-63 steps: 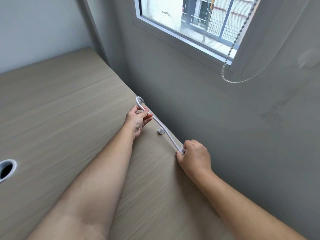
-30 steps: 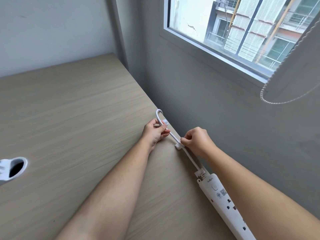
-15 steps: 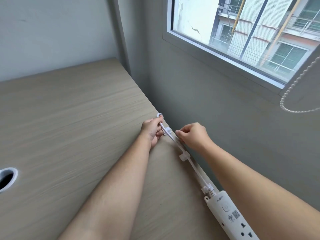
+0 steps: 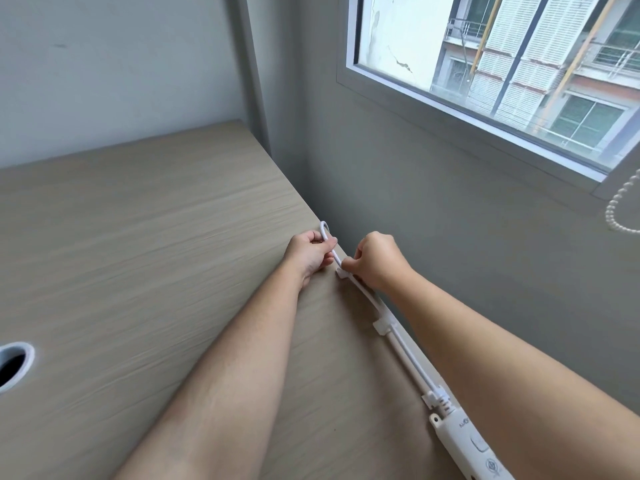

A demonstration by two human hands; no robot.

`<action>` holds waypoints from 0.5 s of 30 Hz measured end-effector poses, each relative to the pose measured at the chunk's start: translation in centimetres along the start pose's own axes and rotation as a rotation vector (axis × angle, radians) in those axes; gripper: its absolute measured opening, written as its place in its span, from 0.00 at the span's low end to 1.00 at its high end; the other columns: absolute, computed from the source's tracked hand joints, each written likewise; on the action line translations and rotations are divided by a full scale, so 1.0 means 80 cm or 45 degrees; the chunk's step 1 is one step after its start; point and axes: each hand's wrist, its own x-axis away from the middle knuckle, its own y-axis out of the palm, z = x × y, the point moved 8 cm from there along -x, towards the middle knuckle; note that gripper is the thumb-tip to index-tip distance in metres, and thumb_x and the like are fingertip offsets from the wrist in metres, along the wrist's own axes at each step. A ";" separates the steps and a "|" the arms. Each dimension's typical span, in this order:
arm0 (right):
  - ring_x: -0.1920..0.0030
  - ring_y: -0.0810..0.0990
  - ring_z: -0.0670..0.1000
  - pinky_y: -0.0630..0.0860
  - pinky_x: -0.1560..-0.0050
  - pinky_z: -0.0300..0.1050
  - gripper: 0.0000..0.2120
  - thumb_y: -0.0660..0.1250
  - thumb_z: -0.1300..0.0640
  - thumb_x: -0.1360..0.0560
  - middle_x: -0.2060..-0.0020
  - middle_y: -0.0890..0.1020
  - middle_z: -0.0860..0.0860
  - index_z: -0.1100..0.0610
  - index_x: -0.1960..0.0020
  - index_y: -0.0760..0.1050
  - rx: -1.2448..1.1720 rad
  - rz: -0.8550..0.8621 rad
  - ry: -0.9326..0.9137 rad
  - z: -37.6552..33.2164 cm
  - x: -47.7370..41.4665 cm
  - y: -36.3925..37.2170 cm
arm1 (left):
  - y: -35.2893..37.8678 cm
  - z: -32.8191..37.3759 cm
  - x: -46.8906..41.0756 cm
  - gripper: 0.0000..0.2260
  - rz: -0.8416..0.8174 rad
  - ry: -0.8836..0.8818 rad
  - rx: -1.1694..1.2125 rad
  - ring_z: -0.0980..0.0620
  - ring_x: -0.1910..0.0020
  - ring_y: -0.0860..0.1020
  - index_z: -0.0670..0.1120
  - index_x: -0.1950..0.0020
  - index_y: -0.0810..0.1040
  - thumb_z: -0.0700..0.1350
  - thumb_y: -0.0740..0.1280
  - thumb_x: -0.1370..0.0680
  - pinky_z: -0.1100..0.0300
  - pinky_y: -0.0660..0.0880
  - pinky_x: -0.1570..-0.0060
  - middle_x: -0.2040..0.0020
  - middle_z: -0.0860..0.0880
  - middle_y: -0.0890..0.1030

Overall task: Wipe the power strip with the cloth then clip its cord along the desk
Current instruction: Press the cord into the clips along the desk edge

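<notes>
Pinching the cord (image 4: 405, 355) at the far clip (image 4: 341, 274) with curled right grip (image 4: 375, 263); clasping its looped end just beyond in closed left grip (image 4: 310, 252). Keep the pull taut, parallel to the wall; press straight down. Already through the near clip (image 4: 382, 327); power strip (image 4: 474, 448) near right on the surface (image 4: 138, 237).

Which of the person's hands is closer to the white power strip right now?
Right. The right hand pinches the cord at a clip, farther along the desk from the power strip; the left hand grips the cord just beyond, farther away.
</notes>
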 end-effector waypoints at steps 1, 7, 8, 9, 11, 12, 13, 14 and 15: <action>0.70 0.66 0.54 0.63 0.70 0.41 0.11 0.69 0.57 0.34 0.72 0.70 0.55 0.61 0.68 0.71 -0.009 0.000 -0.003 0.002 0.000 -0.002 | 0.002 0.000 -0.002 0.11 0.007 0.003 -0.009 0.62 0.82 0.71 0.44 0.64 0.72 0.36 0.66 0.23 0.71 0.72 0.76 0.68 0.46 0.72; 0.69 0.71 0.52 0.68 0.67 0.41 0.13 0.70 0.53 0.32 0.71 0.75 0.56 0.63 0.67 0.77 -0.114 -0.019 0.016 0.013 -0.002 -0.002 | 0.007 0.003 -0.009 0.12 0.088 0.010 -0.150 0.59 0.82 0.73 0.43 0.66 0.72 0.35 0.71 0.27 0.66 0.73 0.76 0.70 0.46 0.74; 0.69 0.72 0.52 0.69 0.67 0.41 0.13 0.72 0.52 0.33 0.71 0.76 0.55 0.63 0.66 0.77 -0.140 -0.022 0.022 0.015 -0.002 0.000 | 0.006 0.003 -0.010 0.12 0.120 0.008 -0.218 0.58 0.80 0.73 0.44 0.67 0.73 0.36 0.73 0.28 0.65 0.72 0.73 0.70 0.47 0.75; 0.69 0.73 0.51 0.70 0.68 0.41 0.14 0.73 0.52 0.33 0.71 0.77 0.55 0.63 0.65 0.78 -0.166 -0.022 0.031 0.018 -0.001 0.001 | 0.004 0.003 -0.011 0.13 0.156 0.001 -0.272 0.56 0.78 0.72 0.45 0.68 0.73 0.38 0.74 0.29 0.64 0.70 0.71 0.71 0.48 0.75; 0.69 0.73 0.50 0.68 0.71 0.40 0.14 0.74 0.51 0.33 0.70 0.78 0.53 0.63 0.63 0.79 -0.209 -0.012 0.044 0.022 0.002 0.003 | -0.002 0.004 -0.007 0.13 0.239 -0.026 -0.328 0.55 0.76 0.69 0.46 0.70 0.74 0.41 0.76 0.31 0.64 0.68 0.70 0.72 0.50 0.75; 0.69 0.73 0.50 0.68 0.70 0.39 0.13 0.74 0.51 0.32 0.70 0.78 0.53 0.63 0.62 0.80 -0.223 -0.005 0.044 0.023 0.004 0.003 | -0.005 0.005 -0.004 0.12 0.280 -0.034 -0.348 0.55 0.78 0.69 0.46 0.69 0.75 0.42 0.77 0.32 0.64 0.67 0.71 0.72 0.50 0.74; 0.68 0.73 0.50 0.68 0.68 0.40 0.12 0.72 0.52 0.31 0.69 0.79 0.53 0.62 0.61 0.81 -0.232 0.002 0.045 0.024 0.008 0.003 | -0.008 0.005 0.000 0.11 0.312 -0.039 -0.362 0.57 0.80 0.69 0.46 0.68 0.76 0.42 0.77 0.32 0.65 0.66 0.73 0.73 0.50 0.75; 0.66 0.74 0.50 0.70 0.65 0.40 0.10 0.71 0.54 0.29 0.67 0.80 0.55 0.62 0.60 0.81 -0.237 0.008 0.048 0.024 0.013 0.002 | -0.010 0.006 0.005 0.09 0.331 -0.050 -0.364 0.59 0.83 0.69 0.46 0.66 0.77 0.42 0.77 0.32 0.65 0.66 0.75 0.74 0.50 0.75; 0.65 0.75 0.51 0.71 0.62 0.41 0.09 0.69 0.55 0.27 0.64 0.81 0.57 0.62 0.59 0.82 -0.231 0.013 0.054 0.025 0.017 0.001 | -0.012 0.005 0.011 0.08 0.340 -0.068 -0.354 0.60 0.85 0.68 0.45 0.65 0.78 0.42 0.76 0.31 0.66 0.67 0.77 0.74 0.50 0.76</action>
